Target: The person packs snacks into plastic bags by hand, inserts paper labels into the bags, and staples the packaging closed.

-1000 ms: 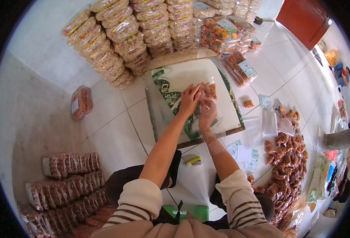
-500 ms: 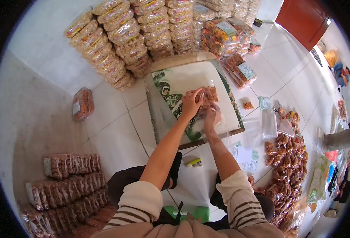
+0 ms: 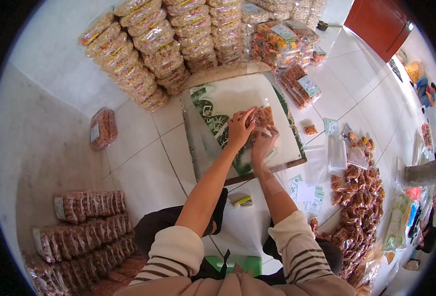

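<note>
Head view: left hand (image 3: 240, 130) clasps snack bag (image 3: 265, 117) beyond right hand (image 3: 263, 144), whose grip is unclear; squeezing could split the bag.

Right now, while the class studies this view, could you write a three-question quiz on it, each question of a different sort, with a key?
1. True or false: the left hand and the right hand both touch the bag of brown snacks on the work surface.

2. Where do the loose printed cards lie?
a) Against the wall on the person's left
b) On the floor to the person's right
c) On the work surface, under the left hand

3. Fill in the missing word: the pale sleeves carry dark ____ above the rolled cuffs.

Key: 1. True. 2. b. 3. Stripes.
</note>
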The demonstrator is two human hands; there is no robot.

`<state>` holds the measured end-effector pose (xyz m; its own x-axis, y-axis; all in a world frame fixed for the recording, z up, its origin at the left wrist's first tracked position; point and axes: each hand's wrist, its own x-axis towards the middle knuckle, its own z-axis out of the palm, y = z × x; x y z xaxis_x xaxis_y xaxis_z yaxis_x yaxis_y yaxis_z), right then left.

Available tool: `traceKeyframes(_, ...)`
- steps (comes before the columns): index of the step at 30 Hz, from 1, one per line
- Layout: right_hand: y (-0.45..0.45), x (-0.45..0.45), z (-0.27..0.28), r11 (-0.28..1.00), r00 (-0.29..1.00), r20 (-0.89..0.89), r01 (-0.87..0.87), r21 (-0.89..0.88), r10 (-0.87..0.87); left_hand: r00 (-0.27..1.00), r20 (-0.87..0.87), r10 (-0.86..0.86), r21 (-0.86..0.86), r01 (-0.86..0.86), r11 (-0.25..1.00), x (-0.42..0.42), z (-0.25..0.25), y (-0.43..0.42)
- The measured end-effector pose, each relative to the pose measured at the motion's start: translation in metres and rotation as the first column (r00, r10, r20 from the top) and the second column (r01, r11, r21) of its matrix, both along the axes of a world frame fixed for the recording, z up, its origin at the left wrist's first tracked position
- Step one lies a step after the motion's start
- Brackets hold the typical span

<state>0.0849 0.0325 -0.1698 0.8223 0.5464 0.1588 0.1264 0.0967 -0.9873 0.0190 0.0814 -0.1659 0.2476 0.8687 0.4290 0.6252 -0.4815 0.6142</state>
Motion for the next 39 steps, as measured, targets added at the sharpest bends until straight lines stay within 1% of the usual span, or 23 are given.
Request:
traceKeyframes(2, 0.002, 0.002, 0.005, 0.995, 0.993, 0.113, 0.003, 0.101, -0.014, 0.999, 0.015, -0.052, -0.022, 0.052, 0.998, -0.001, 0.000, 0.000)
traceKeyframes(3, 0.003, 0.002, 0.006, 0.995, 0.993, 0.113, 0.002, 0.101, -0.013, 0.999, 0.015, -0.051, -0.021, 0.051, 0.998, -0.001, -0.002, 0.002)
traceKeyframes(5, 0.004, 0.006, 0.004, 0.996, 0.995, -0.014, -0.095, -0.002, 0.095, 1.000, -0.002, -0.031, 0.079, 0.031, 0.996, -0.001, -0.004, 0.003)
traceKeyframes(6, 0.005, 0.009, 0.001, 0.996, 0.996, -0.014, -0.093, -0.003, 0.093, 0.999, -0.002, -0.032, 0.078, 0.032, 0.996, -0.001, -0.005, 0.002)
traceKeyframes(8, 0.008, 0.014, -0.003, 0.994, 0.979, 0.189, -0.063, -0.094, 0.080, 1.000, -0.010, -0.027, 0.105, 0.028, 0.994, -0.001, -0.006, 0.002)
traceKeyframes(11, 0.007, 0.014, -0.002, 0.995, 0.963, 0.253, -0.090, -0.044, 0.098, 1.000, -0.007, -0.031, 0.077, 0.031, 0.997, -0.001, -0.005, 0.001)
traceKeyframes(15, 0.003, 0.019, 0.012, 0.989, 0.915, 0.378, -0.120, -0.083, 0.143, 0.999, -0.019, -0.042, 0.049, 0.042, 0.998, -0.001, -0.004, 0.001)
traceKeyframes(18, 0.002, 0.023, 0.020, 0.989, 0.875, 0.467, -0.150, 0.008, 0.129, 0.999, -0.011, -0.038, 0.037, 0.039, 0.999, -0.001, 0.001, -0.001)
traceKeyframes(20, 0.001, 0.034, 0.019, 0.963, 0.702, 0.679, -0.268, -0.024, 0.212, 0.998, 0.057, -0.038, -0.056, 0.041, 0.998, -0.001, 0.003, -0.002)
traceKeyframes(21, 0.001, 0.040, 0.013, 0.963, 0.701, 0.681, -0.270, -0.025, 0.214, 0.998, 0.059, -0.036, -0.057, 0.039, 0.998, 0.000, 0.003, -0.003)
traceKeyframes(23, -0.002, 0.050, -0.005, 0.958, 0.456, 0.845, -0.192, -0.213, 0.279, 0.995, 0.090, -0.036, -0.054, 0.041, 0.998, 0.003, 0.002, -0.004)
traceKeyframes(24, -0.001, 0.057, -0.012, 0.958, 0.453, 0.847, -0.191, -0.213, 0.278, 0.995, 0.094, -0.037, -0.053, 0.042, 0.998, 0.006, 0.003, -0.005)
traceKeyframes(26, -0.002, 0.063, -0.016, 0.932, 0.293, 0.893, -0.231, -0.279, 0.340, 0.999, 0.043, 0.028, -0.024, -0.027, 0.999, 0.012, 0.004, -0.008)
traceKeyframes(27, -0.004, 0.064, -0.013, 0.932, 0.292, 0.894, -0.230, -0.280, 0.340, 0.999, 0.044, 0.027, -0.024, -0.026, 0.999, 0.013, 0.006, -0.008)
traceKeyframes(29, -0.007, 0.066, -0.005, 0.928, 0.308, 0.876, -0.173, -0.331, 0.370, 0.998, 0.052, -0.046, 0.157, 0.038, 0.987, 0.016, 0.007, -0.008)
traceKeyframes(30, -0.007, 0.067, -0.001, 0.928, 0.306, 0.877, -0.170, -0.332, 0.370, 0.997, 0.054, -0.048, 0.156, 0.039, 0.987, 0.017, 0.008, -0.008)
traceKeyframes(32, -0.006, 0.067, 0.006, 0.960, 0.333, 0.906, -0.181, -0.211, 0.262, 0.994, -0.092, -0.053, 0.171, 0.069, 0.983, 0.018, 0.006, -0.006)
traceKeyframes(33, -0.007, 0.065, 0.008, 0.961, 0.332, 0.907, -0.180, -0.210, 0.261, 0.994, -0.091, -0.054, 0.172, 0.069, 0.983, 0.019, 0.005, -0.003)
traceKeyframes(35, -0.014, 0.057, 0.011, 0.935, 0.714, 0.621, -0.339, -0.099, 0.325, 0.987, -0.138, -0.087, 0.140, 0.106, 0.985, 0.023, 0.000, 0.004)
traceKeyframes(36, -0.020, 0.053, 0.008, 0.937, 0.712, 0.625, -0.337, -0.097, 0.321, 0.987, -0.135, -0.088, 0.144, 0.108, 0.984, 0.025, -0.002, 0.006)
traceKeyframes(37, -0.027, 0.048, 0.005, 0.945, 0.851, 0.416, -0.320, -0.071, 0.320, 0.984, -0.156, -0.088, 0.137, 0.110, 0.984, 0.026, -0.004, 0.009)
traceKeyframes(38, -0.035, 0.043, 0.000, 0.953, 0.936, 0.179, -0.298, -0.054, 0.302, 0.980, -0.178, -0.089, 0.127, 0.112, 0.986, 0.026, -0.005, 0.009)
traceKeyframes(39, -0.041, 0.041, -0.005, 0.948, 0.924, 0.234, -0.269, -0.168, 0.303, 0.980, -0.179, -0.090, 0.126, 0.114, 0.985, 0.026, -0.006, 0.010)
